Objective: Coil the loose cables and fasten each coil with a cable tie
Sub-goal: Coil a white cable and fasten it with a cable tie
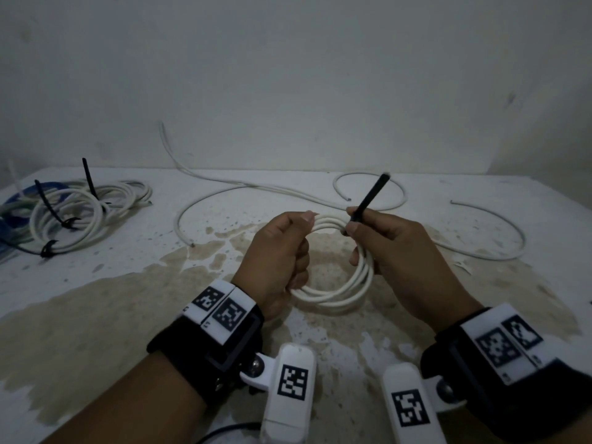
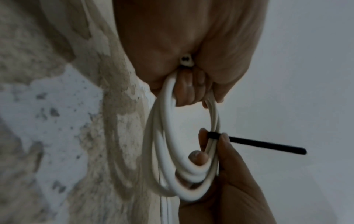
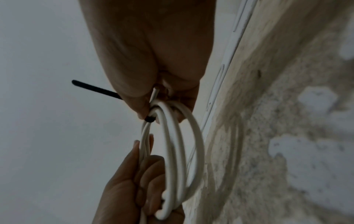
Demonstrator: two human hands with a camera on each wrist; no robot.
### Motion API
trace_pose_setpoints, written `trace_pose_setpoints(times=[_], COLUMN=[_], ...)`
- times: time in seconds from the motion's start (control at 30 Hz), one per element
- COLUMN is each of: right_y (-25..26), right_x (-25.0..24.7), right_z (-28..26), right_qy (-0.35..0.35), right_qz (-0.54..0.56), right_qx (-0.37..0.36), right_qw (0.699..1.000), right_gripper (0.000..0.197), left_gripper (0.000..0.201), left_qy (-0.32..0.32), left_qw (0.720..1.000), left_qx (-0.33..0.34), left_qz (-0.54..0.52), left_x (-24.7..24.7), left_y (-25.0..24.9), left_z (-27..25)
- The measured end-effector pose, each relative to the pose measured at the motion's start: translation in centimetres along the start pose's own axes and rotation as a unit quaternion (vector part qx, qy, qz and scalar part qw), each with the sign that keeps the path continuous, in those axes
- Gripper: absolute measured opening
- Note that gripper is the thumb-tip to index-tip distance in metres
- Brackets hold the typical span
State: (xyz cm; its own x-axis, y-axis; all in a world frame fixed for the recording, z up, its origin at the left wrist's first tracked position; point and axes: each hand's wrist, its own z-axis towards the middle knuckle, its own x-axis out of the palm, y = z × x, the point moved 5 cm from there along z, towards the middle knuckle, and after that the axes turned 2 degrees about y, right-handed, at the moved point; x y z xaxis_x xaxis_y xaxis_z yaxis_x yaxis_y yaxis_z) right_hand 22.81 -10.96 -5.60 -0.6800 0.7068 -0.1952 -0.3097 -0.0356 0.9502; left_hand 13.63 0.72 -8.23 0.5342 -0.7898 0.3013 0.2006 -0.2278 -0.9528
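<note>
Two hands of ours meet over the stained white table [image 1: 96, 315], the largest thing before us, with a pale wall [image 1: 288, 59] rising behind it at twelve o'clock. Loose white cables [image 1: 224, 190] trail across the far side of the table from eleven round to two o'clock, one long arc [image 1: 499, 256] sweeping out at three o'clock. At nine to ten o'clock lies a heap of tied coils [image 1: 80, 213], white over blue, with black tie tails sticking up from them.

At the centre we hold the white coil [image 1: 336, 299] just above the table. Our left hand [image 1: 278, 257] is clenched round the coil's nine o'clock side, fingers curled through the loops and thumb pressed on top; the left wrist view shows a cut cable end poking out between palm and fingers. Our right hand [image 1: 400, 251] grips the coil's two o'clock side, and its thumb and forefinger pinch the black cable tie [image 1: 371, 197] against the strands there. The tie wraps across the loops at that spot, and its free tail points up and away toward one o'clock. Whether the tie is locked, we cannot tell.
</note>
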Motion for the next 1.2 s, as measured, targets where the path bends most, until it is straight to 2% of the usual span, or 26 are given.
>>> trace_pose_setpoints(times=[0.1,0.3,0.37,0.47,0.67,0.77,0.83,0.93,1.07,1.13,1.2], right_y=[0.4,0.7,0.4,0.2,0.4,0.5,0.7,2.1,3.9,4.3,4.5], right_x=[0.6,0.5,0.5,0.8,1.6,1.2,0.3,0.0,0.4,0.4,0.3], right_z=[-0.2,0.0,0.1,0.1,-0.1,0.0,0.2,0.1,-0.6,-0.9,-0.8], right_qy=[0.018,0.019,0.027,0.042,0.061,0.046,0.007,-0.02,-0.052,-0.078,-0.08], right_qz=[-0.013,-0.009,-0.008,-0.016,0.04,0.005,-0.078,-0.189,-0.263,-0.31,-0.314], right_qx=[-0.016,-0.02,-0.013,-0.001,0.0,-0.007,-0.044,-0.149,-0.313,-0.354,-0.356], right_qw=[1.0,1.0,1.0,0.999,0.997,0.999,0.996,0.97,0.911,0.879,0.877], right_gripper=[0.026,0.024,0.022,0.017,0.01,0.012,0.012,0.005,0.011,0.011,0.01], left_gripper=[0.02,0.033,0.029,0.024,0.01,0.012,0.012,0.01,0.015,0.014,0.014], left_qy=[0.008,0.023,0.028,0.012,0.018,0.036,0.035,0.028,0.032,0.033,0.025], left_qw=[0.999,0.999,0.997,0.969,0.975,0.982,0.984,0.981,0.971,0.97,0.967], left_qx=[0.008,-0.028,-0.021,0.043,0.098,0.088,0.073,0.08,0.107,0.111,0.121], left_qz=[0.04,0.004,0.071,0.242,0.2,0.166,0.16,0.175,0.21,0.212,0.224], left_x=[0.7,1.2,0.9,0.2,0.9,0.9,0.7,0.8,1.2,1.5,1.6], left_y=[0.2,0.7,0.5,-0.8,-1.9,-1.6,-1.3,-1.2,-1.3,-1.3,-1.4], left_z=[-0.2,-0.7,-0.6,-0.5,-1.0,-0.9,-0.8,-0.8,-0.7,-0.6,-0.5])
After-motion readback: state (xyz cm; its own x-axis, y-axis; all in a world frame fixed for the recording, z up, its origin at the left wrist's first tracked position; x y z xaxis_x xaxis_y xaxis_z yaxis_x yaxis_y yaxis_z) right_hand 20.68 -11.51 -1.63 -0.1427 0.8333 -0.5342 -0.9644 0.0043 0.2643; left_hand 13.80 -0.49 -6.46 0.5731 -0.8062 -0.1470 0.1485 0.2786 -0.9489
